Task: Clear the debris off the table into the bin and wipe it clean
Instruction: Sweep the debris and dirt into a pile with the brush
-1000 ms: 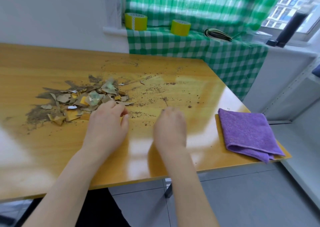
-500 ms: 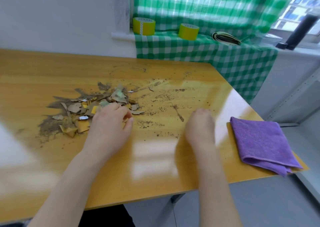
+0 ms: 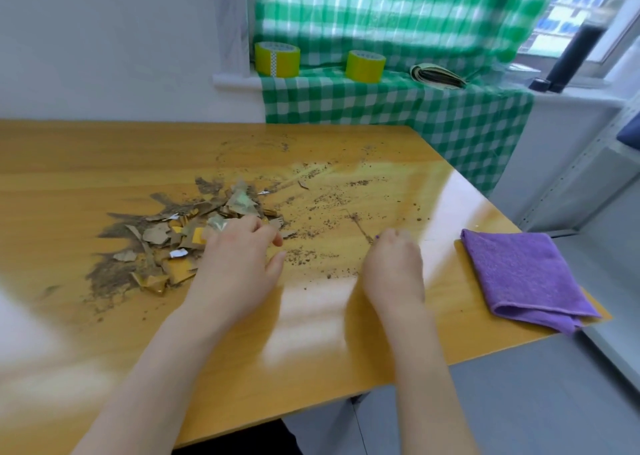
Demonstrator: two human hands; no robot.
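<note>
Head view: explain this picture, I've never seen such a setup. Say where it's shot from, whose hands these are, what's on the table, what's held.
No machine here: a person wears a camera on the head, looking down at their own hands. The left hand touches the edge of a pile of paper scraps and dirt on the wooden table. The right hand is among loose crumbs, fingers curled out of view, so I cannot tell if it holds anything. A folded purple cloth lies untouched at the table's right edge.
</note>
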